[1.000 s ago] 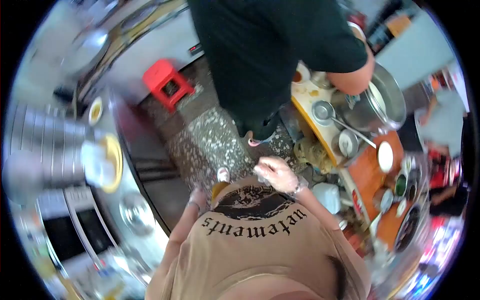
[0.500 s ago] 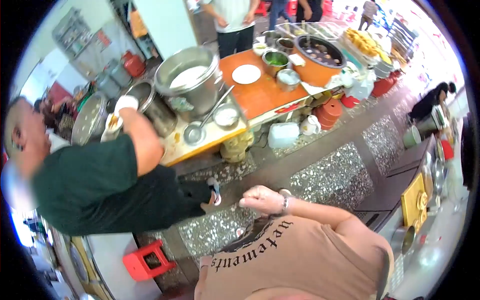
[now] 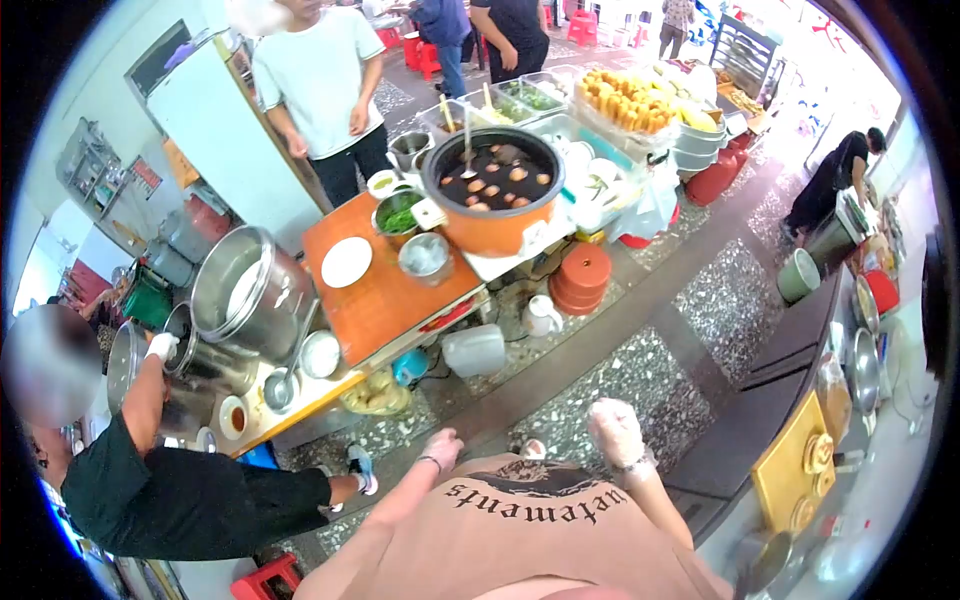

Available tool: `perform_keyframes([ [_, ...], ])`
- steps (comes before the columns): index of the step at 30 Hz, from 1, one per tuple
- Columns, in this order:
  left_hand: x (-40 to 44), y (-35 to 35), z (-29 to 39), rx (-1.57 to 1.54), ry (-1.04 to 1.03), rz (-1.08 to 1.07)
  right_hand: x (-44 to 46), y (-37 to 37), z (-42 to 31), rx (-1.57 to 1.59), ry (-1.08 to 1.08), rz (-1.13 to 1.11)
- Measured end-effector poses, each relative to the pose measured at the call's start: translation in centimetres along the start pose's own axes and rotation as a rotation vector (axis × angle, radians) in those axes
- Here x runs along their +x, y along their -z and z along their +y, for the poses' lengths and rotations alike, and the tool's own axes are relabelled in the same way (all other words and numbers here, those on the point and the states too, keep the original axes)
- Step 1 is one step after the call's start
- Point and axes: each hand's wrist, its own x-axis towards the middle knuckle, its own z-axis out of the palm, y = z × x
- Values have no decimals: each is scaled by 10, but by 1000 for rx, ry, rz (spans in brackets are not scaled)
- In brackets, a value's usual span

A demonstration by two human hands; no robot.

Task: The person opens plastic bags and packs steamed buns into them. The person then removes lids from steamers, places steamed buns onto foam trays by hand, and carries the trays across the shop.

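My left hand [image 3: 441,449], bare with a dark band at the wrist, hangs low in front of my body. Its fingers are loosely curled, and I see nothing in them. To the right, my right hand [image 3: 614,432] wears a clear plastic glove and is closed like a fist above the speckled floor; nothing shows in its grip. Both hands are apart from the counter. Ahead, on the orange board [image 3: 325,232], are a white plate [image 3: 346,262], a metal pot of chopped greens [image 3: 398,212] and a big orange cooker [image 3: 500,235] of dark broth with eggs.
At the left, a co-worker in a dark shirt [image 3: 190,490] stands by tall steel pots [image 3: 285,290]. A bowl of brown sauce [image 3: 233,417] sits at the counter's edge. A red stool [image 3: 268,580] stands low left. The right counter holds a cutting board [image 3: 775,470] with dough pieces.
My view has swung right and nearer the orange board. My left hand has come into view, and my right hand has moved right. The co-worker's arm now reaches across the pots.
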Motion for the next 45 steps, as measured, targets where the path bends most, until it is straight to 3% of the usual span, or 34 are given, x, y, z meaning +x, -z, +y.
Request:
perform_keyframes([
  [1, 33, 24, 22, -1, -6, 1, 12, 20, -9, -2, 2, 5],
  [3, 86, 66, 66, -753, 443, 207, 35, 56, -23, 15, 16, 127],
  [7, 157, 95, 68, -470, 246, 111, 86, 101, -35, -58, 65, 198],
  [10, 212, 94, 53, -513, 613, -9, 140, 129, -62, -56, 87, 170],
  [15, 319, 61, 15, -506, 585, 9, 242, 175, -130, -248, 161, 153],
  [17, 374, 77, 33, -468, 547, -309, 272, 189, -163, -375, 195, 239],
  [18, 395, 84, 45, -651, 692, -369, 289, 207, -167, -346, 186, 184],
  [19, 419, 116, 72, -663, 692, -368, 307, 221, -174, -308, 180, 125],
  [21, 446, 146, 104, -419, 395, -258, 337, 233, -188, -251, 110, 156],
  [23, 485, 129, 115, -623, 498, -27, 369, 255, -193, -156, 129, 166],
  [24, 498, 120, 110, -624, 522, -21, 387, 272, -190, -151, 82, 152],
  [26, 514, 111, 115, -646, 209, 42, 424, 278, -201, -225, 45, 107],
  [27, 517, 113, 122, -649, 226, 49, 443, 284, -209, -311, 23, 76],
  [29, 510, 154, 149, -837, 620, 124, 485, 306, -209, -354, 53, -12],
  [30, 514, 118, 132, -914, 742, 228, 504, 307, -218, -410, 78, -99],
  [32, 496, 152, 144, -664, 641, -1, 535, 311, -237, -467, 97, -199],
  [34, 493, 75, 127, -859, 894, 217, 556, 315, -253, -283, -37, -318],
  [36, 489, 127, 178, -594, 910, 61, 571, 325, -258, -270, -65, -355],
  [38, 501, 135, 209, -545, 937, 80, 585, 339, -261, -204, -181, -433],
  [40, 505, 99, 222, -502, 969, 91, 588, 346, -259, -244, -221, -440],
  [42, 530, 27, 204, -582, 1149, 237, 594, 356, -249, -275, -277, -480],
  [45, 572, 56, 226, -549, 1270, 79, 621, 379, -203, -534, -300, -420],
])
